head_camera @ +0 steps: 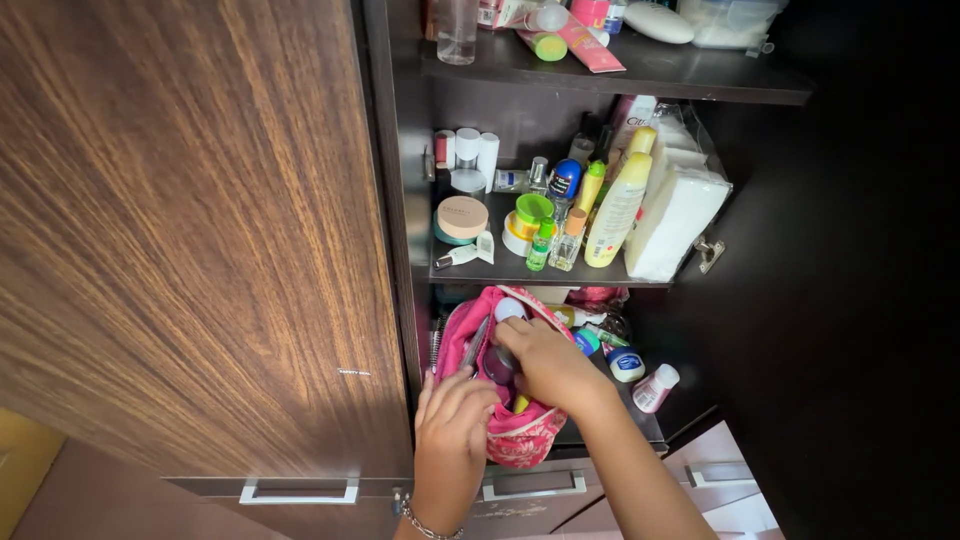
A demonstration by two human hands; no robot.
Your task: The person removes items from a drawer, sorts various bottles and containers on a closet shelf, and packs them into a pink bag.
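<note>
A pink fabric pouch [520,440] stands open on the lowest shelf of a dark cupboard. My left hand [450,430] grips the pouch's near left edge and wears a beaded bracelet at the wrist. My right hand [545,362] reaches down into the pouch's mouth with the fingers curled among its contents; what they touch is hidden. A slim grey pen-like stick [474,347] and a white rounded item [509,308] poke out of the pouch.
Closed brown wooden door [190,230] at left. The middle shelf [520,270] holds a yellow lotion bottle [617,210], a round beige jar [462,217], small bottles and a white packet [675,215]. Small bottles [655,388] lie beside the pouch. Drawers with metal handles [533,487] sit below.
</note>
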